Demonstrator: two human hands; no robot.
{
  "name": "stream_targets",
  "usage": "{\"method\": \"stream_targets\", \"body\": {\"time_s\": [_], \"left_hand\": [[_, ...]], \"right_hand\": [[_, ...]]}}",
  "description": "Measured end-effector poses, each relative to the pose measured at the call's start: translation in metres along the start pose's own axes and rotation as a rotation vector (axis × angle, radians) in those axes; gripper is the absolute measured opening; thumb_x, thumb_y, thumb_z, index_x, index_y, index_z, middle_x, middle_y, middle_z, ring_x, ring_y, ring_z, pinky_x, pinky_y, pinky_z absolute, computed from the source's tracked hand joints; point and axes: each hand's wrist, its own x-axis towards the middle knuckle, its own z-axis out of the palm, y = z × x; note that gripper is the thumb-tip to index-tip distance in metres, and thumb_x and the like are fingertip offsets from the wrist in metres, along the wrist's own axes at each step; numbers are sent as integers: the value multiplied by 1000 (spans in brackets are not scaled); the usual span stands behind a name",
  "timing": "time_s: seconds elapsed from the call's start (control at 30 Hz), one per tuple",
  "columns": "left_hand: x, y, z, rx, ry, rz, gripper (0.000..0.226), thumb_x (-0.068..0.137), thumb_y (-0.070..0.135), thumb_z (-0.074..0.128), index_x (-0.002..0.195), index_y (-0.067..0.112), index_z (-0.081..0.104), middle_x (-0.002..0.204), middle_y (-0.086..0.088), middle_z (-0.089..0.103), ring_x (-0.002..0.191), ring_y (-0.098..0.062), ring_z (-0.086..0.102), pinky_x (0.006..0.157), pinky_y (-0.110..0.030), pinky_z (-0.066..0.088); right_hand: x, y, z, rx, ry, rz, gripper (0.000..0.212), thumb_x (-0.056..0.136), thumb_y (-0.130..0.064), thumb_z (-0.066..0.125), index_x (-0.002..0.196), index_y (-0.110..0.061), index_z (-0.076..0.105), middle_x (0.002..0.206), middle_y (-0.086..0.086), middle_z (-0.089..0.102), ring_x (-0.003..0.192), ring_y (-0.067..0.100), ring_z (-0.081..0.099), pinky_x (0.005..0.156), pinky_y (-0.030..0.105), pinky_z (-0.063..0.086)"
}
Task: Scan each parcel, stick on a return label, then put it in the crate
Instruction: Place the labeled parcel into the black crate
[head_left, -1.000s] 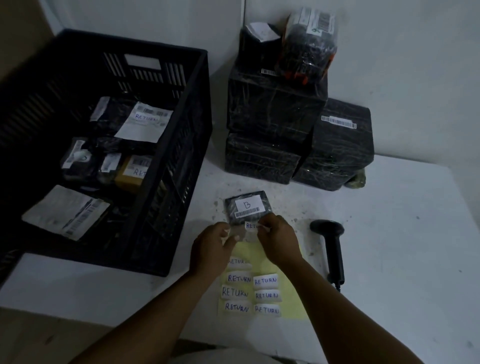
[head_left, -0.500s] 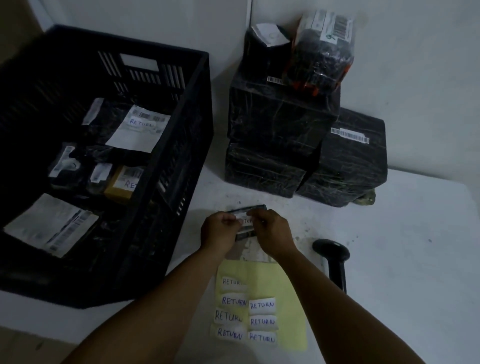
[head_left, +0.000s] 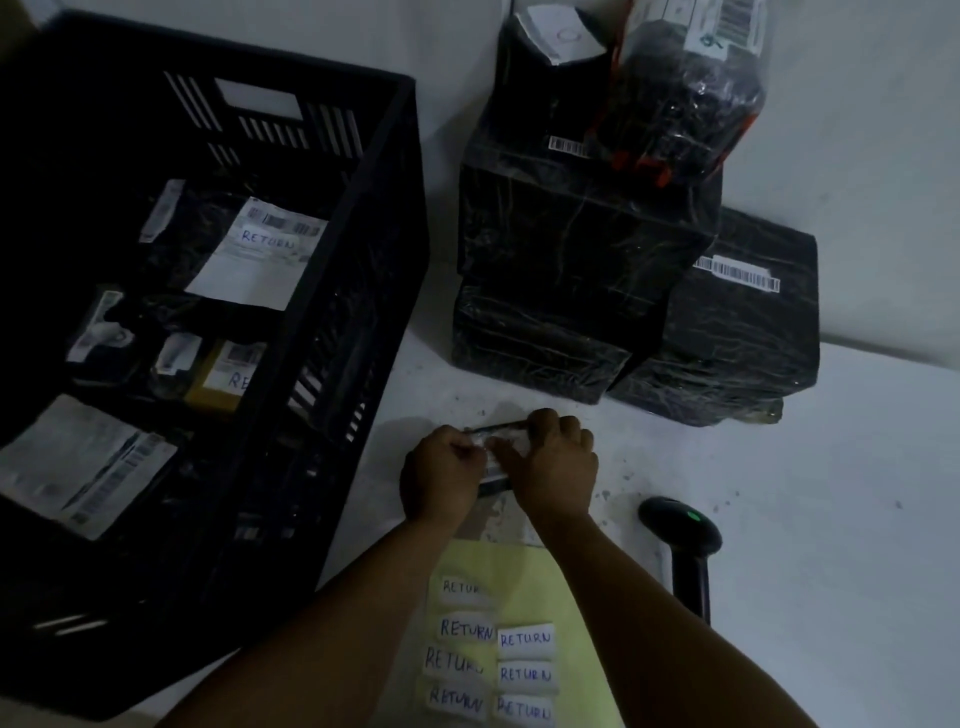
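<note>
Currently labelling step: left hand and right hand both pinch the small parcel between them, pressing a label down, I'd judge. Next: lift it left of the left hand into the crate; scanner lies right of the right hand.

White surface, scuffed, with dark specks and smudges near its middle. Pale wall rises at the far side; a vertical seam runs up it at the far centre. A brownish strip of floor shows at the near left edge, below the surface. Dim light overall; finer detail cannot be made out.
</note>
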Motion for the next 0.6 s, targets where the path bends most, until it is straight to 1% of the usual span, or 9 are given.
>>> {"method": "stream_targets", "body": {"time_s": [0.03, 0.1, 0.2, 0.27, 0.3, 0.37, 0.43, 0.47, 0.6], "left_hand": [[0, -1, -1, 7, 0, 12, 13, 86, 26, 73, 82, 29, 61, 85, 1, 71, 77, -19, 65, 69, -35, 58], [0, -4, -1, 33, 1, 44, 12, 86, 27, 73, 86, 27, 61, 86, 3, 70, 78, -18, 64, 69, -33, 57], [0, -6, -3, 52, 5, 75, 14, 87, 29, 73, 87, 26, 59, 79, 8, 65, 77, -16, 64, 64, -27, 52], [-1, -4, -3, 53, 12, 54, 17, 86, 34, 73, 84, 27, 57, 76, 11, 63, 75, -15, 64, 61, -26, 51], [0, -2, -3, 59, 18, 42, 21, 85, 40, 73, 81, 27, 56, 75, 11, 63, 72, -14, 64, 60, -27, 52], [2, 3, -1, 94, 30, 24, 31, 83, 47, 73, 77, 24, 53, 73, 7, 63, 67, -15, 61, 57, -28, 49], [3, 7, 0, 128, 36, 10, 34, 85, 46, 73, 76, 21, 51, 72, 2, 62, 67, -19, 60, 55, -28, 44], [4, 8, 1, 134, 37, 7, 33, 86, 44, 71, 76, 20, 51, 73, 0, 62, 68, -22, 60, 54, -28, 42], [4, 9, -2, 139, 26, 14, 28, 93, 35, 64, 78, 16, 51, 77, -2, 62, 78, -27, 64, 51, -28, 38]], "right_hand": [[0, 2, 2, 4, 8, 30, 53, 82, -64, 64, 113, -21, 59, 106, 7, 58, 97, 30, 54, 74, 37, 47], [2, 2, 5, 53, 15, 97, 47, 87, -60, 61, 113, -21, 57, 107, 7, 60, 97, 29, 55, 74, 37, 46], [9, 0, 6, 145, -14, 196, 35, 93, -50, 57, 113, -21, 58, 105, 5, 62, 95, 26, 57, 73, 34, 44], [10, 0, 4, 169, -5, 180, 28, 96, -44, 54, 110, -21, 60, 101, 5, 63, 92, 27, 60, 73, 35, 47], [8, 2, 3, 159, 5, 154, 28, 97, -44, 52, 109, -21, 61, 99, 5, 63, 91, 28, 60, 74, 37, 49], [4, 7, -1, 82, 12, 94, 36, 95, -54, 51, 109, -23, 63, 98, 4, 63, 91, 29, 60, 74, 37, 50], [1, 11, -3, -11, -8, 76, 49, 90, -67, 49, 110, -25, 63, 99, 3, 63, 92, 27, 59, 75, 36, 50], [1, 13, -4, -38, -25, 84, 51, 89, -69, 48, 110, -25, 63, 100, 2, 63, 93, 26, 58, 76, 37, 50], [5, 14, -5, -40, -42, 106, 44, 98, -59, 41, 110, -25, 66, 98, 2, 65, 89, 24, 57, 76, 37, 49]]}}
